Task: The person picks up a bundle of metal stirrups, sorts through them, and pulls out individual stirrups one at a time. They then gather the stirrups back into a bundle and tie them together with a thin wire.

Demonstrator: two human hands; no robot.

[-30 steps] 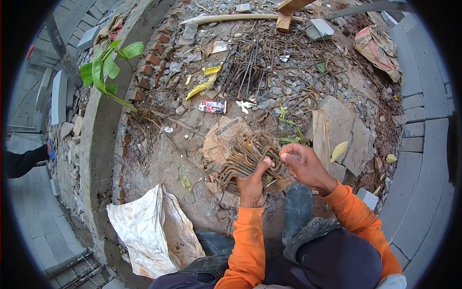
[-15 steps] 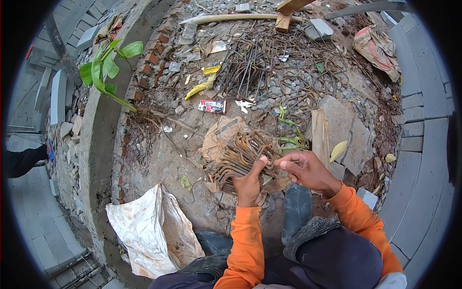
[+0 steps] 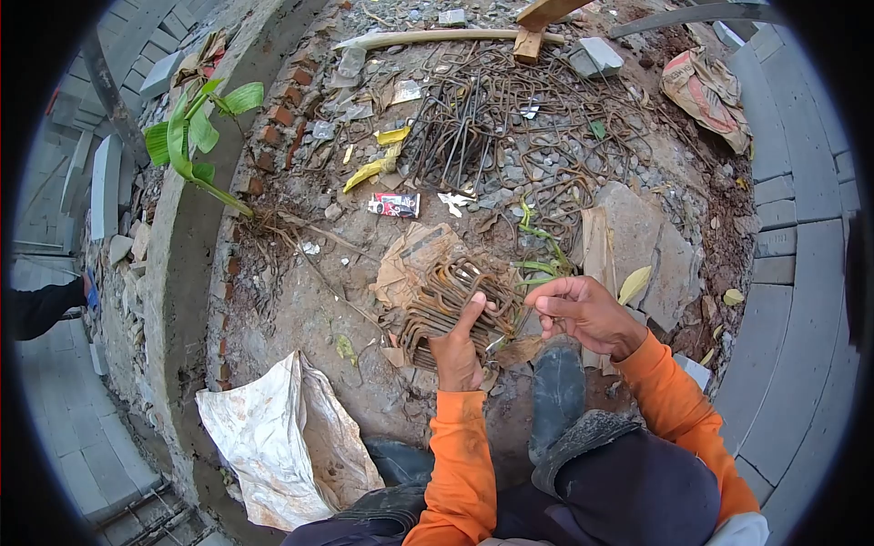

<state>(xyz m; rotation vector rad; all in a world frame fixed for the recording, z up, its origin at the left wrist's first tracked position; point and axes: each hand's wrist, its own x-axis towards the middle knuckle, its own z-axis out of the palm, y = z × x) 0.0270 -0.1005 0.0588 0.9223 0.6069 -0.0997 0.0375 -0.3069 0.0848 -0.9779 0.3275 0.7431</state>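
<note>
My left hand point(image 3: 460, 350) grips a bundle of rusty bent steel stirrups point(image 3: 428, 314) near its right end, thumb laid over the top bars. The bundle rests low over the ground, partly on a crumpled piece of brown paper point(image 3: 405, 273). Just right of the bundle, my right hand point(image 3: 592, 314) is closed in a pinch, thumb against forefinger. Whatever thin thing it may hold is too small to make out. Beneath the right hand is the toe of a dark boot point(image 3: 557, 382). My left palm hides part of the bundle's near side.
More rusty stirrups point(image 3: 464, 132) lie heaped on the gravel ahead. A white sack point(image 3: 287, 446) is at my left, beside a concrete curb point(image 3: 177, 300). A broken slab point(image 3: 651, 255) lies to the right. Another person's dark sleeve point(image 3: 45, 311) shows at far left.
My right hand has drawn slightly away from the bundle to the right. The left hand keeps its grip, and the view has shifted a little.
</note>
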